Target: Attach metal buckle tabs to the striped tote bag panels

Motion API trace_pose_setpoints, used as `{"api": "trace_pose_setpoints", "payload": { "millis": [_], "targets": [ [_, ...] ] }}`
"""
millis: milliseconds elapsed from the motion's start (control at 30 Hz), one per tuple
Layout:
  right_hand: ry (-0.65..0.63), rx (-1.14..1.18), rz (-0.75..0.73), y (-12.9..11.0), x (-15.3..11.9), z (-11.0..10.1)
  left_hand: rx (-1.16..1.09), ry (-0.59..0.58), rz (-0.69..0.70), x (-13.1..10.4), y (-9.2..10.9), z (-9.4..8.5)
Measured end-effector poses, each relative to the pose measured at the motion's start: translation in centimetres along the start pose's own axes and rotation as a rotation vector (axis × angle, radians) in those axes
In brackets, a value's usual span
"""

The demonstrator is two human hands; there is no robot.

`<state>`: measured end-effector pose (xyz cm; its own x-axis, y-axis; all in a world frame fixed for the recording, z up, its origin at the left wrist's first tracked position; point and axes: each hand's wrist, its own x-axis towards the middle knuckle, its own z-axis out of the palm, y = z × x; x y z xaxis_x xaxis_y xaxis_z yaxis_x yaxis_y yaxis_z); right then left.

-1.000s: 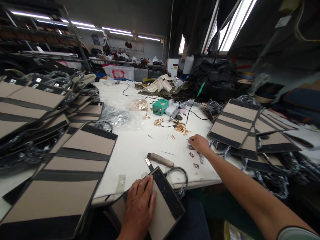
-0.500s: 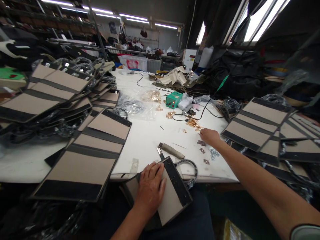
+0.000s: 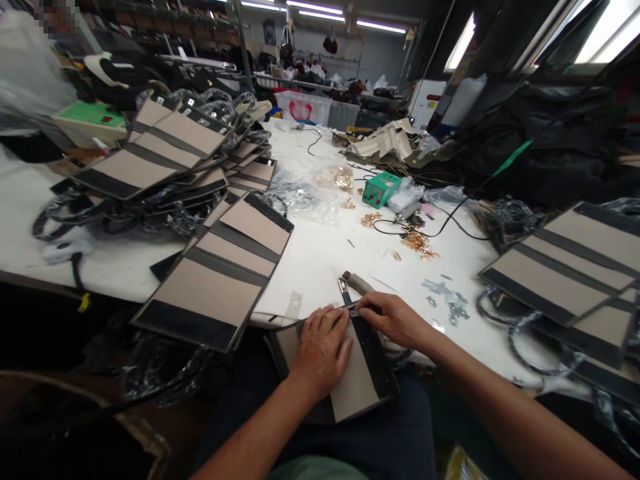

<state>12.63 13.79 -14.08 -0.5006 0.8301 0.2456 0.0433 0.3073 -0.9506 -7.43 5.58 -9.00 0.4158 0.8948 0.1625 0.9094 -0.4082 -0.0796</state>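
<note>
My left hand (image 3: 323, 347) lies flat, fingers stretched, on a bag piece (image 3: 353, 393) of beige board with a black strip, resting over my lap at the table's edge. My right hand (image 3: 390, 317) pinches a small metal plate (image 3: 355, 313) against the top end of the black strip, beside the left fingertips. A metal zip end (image 3: 343, 288) sticks out past the piece's upper edge. Just behind my right hand, a tool with a wrapped grey-beige handle (image 3: 359, 284) lies partly hidden. The bag's plastic-wrapped handle (image 3: 401, 359) shows under my right wrist.
Stacks of similar bag pieces stand at left (image 3: 220, 267) and right (image 3: 560, 267). On the white table (image 3: 325, 247) lie silver plates (image 3: 453, 303), gold hardware (image 3: 420, 243), plastic bags (image 3: 295, 197) and a green box (image 3: 381, 190) near a black cable (image 3: 453, 215).
My right hand has come back from beside the gold hardware to the bag piece, now with a small metal plate. My left hand stays on the piece. The view has turned left.
</note>
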Motion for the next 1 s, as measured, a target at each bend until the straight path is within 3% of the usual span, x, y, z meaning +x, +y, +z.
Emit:
{"api": "trace_pose_setpoints", "payload": {
  "millis": [167,367,600,800,1000],
  "targets": [
    [-0.006,-0.197,-0.043,0.7,1.0,0.6,-0.036,-0.005,-0.015,-0.1,0.0,0.1],
    [-0.025,-0.252,0.028,0.0,1.4,0.3,-0.083,0.012,-0.048,0.1,0.1,0.0],
    [-0.028,-0.357,-0.049,0.4,1.7,0.6,-0.101,0.014,-0.074,0.2,0.3,0.1],
    [0.094,-0.470,0.078,0.6,1.0,1.3,-0.105,0.061,-0.122,1.3,0.7,0.2],
    [0.171,-0.520,-0.059,2.1,-0.5,2.2,-0.084,0.123,-0.186,2.8,0.8,0.1]
  ]
}}
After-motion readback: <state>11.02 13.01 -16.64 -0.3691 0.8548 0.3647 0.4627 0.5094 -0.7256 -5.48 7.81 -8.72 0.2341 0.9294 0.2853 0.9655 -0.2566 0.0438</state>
